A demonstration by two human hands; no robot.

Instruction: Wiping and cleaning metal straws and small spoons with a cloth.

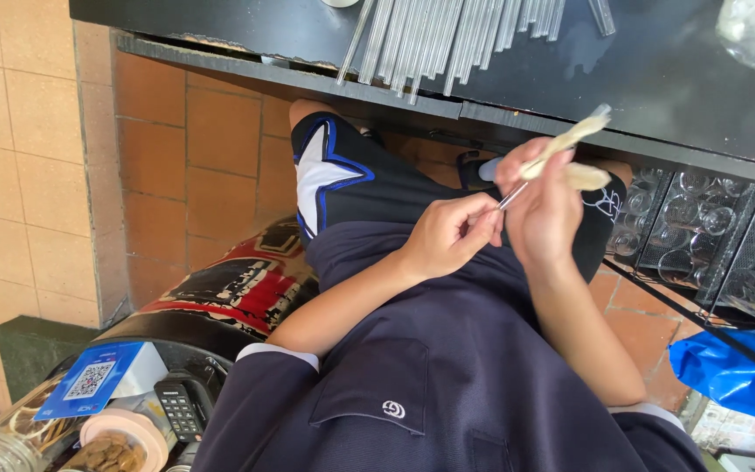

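Observation:
My right hand (pixel 545 203) holds a clear straw in a pale paper sleeve (pixel 570 140), raised in front of a black counter. My left hand (pixel 454 234) pinches the straw's lower bare end (pixel 510 197) between thumb and fingers. The two hands touch over my lap. I sit wearing a dark shirt and black shorts with a white star (pixel 321 179).
Several clear straws (pixel 447 35) lie on the black counter (pixel 657 79). A rack of glasses (pixel 701 227) stands below at right, beside a blue bag (pixel 727 371). At lower left lie a card reader (pixel 181 406), a blue card and jars.

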